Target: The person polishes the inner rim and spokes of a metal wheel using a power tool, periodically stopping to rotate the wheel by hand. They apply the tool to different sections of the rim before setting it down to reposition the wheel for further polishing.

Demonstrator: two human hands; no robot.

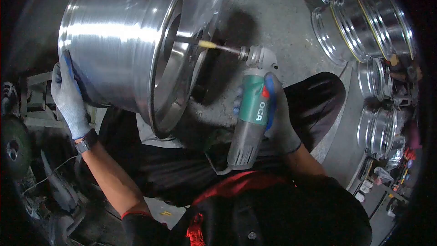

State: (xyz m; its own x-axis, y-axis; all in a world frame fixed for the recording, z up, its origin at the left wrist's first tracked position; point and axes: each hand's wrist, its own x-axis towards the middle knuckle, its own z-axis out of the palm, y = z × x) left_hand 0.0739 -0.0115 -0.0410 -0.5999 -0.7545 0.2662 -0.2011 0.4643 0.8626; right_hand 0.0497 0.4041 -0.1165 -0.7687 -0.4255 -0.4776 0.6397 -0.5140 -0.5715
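Note:
A large, shiny metal wheel rim point(114, 32) lies on its side at the upper left, its spoked face turned to the right. My left hand point(68, 91), in a grey and blue glove, grips the rim's left edge, thumb against the barrel and fingers around the lip. My right hand point(276, 109), gloved the same way, is wrapped round the body of a green and grey DCA angle grinder point(252, 100). From the grinder's head a long thin shaft point(223, 48) with a yellow section reaches left into the openings of the rim's face. The shaft's tip is hidden there.
Several polished rims point(364, 23) stand stacked at the upper right, with more rims point(378, 127) below them. On the left are a metal frame point(38, 95) and a green disc point(16, 148). My knee point(318, 100) lies right of the grinder, above the concrete floor point(268, 13).

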